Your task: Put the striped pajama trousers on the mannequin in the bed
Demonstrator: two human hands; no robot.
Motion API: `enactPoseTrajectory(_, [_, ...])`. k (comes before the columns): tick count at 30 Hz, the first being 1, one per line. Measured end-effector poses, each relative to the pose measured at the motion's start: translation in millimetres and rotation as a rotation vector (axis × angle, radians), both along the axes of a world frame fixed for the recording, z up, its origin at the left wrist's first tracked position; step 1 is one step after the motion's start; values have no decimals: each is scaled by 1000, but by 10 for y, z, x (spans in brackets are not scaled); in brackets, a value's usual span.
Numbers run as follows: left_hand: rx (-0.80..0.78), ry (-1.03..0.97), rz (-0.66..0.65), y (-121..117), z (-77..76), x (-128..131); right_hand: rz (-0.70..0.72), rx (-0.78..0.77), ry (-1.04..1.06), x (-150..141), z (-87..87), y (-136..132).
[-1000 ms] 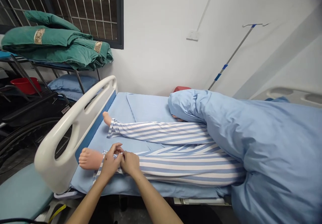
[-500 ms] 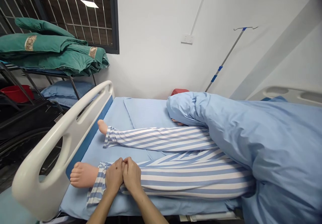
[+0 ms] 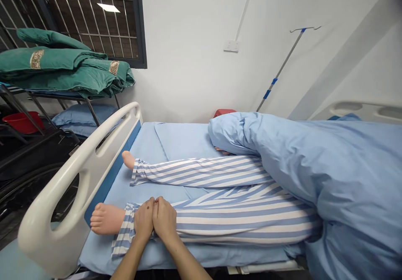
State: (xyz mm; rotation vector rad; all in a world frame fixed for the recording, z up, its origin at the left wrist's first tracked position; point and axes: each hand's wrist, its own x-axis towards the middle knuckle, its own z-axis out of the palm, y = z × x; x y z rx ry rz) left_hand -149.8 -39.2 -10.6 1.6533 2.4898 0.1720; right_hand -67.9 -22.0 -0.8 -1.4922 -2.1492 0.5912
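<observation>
Side by side, my left hand and my right hand are wrapped over the lower part of the near leg of a mannequin, through its blue-and-white striped trousers. My thumbs' sides meet, and the fingertips are hidden beyond the shin. The near bare foot sticks out of the trouser cuff, left of my hands, toes up. Farther across the bed lies the other leg with its foot. A light blue quilt covers the upper body.
The bed's white footboard rises at the left, by the feet. Behind it stand a wheelchair, a red basin and a rack with green folded quilts. An IV pole leans in view near the wall.
My hands have settled from a loose, raised-finger pose at the trouser leg into a close wrap around it. The view has shifted slightly; the legs and quilt look the same.
</observation>
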Motion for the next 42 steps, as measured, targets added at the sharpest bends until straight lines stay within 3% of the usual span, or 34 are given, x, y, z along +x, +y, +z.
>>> enactPoseTrajectory(24, [-86, 34, -11, 38, -54, -52, 6, 2, 27, 6, 29, 4])
enactPoseTrajectory(31, [-100, 49, 1, 33, 53, 6, 9, 8, 18, 10, 29, -10])
enactPoseTrajectory(42, [-5, 43, 51, -35, 44, 52, 28, -43, 57, 21, 11, -8])
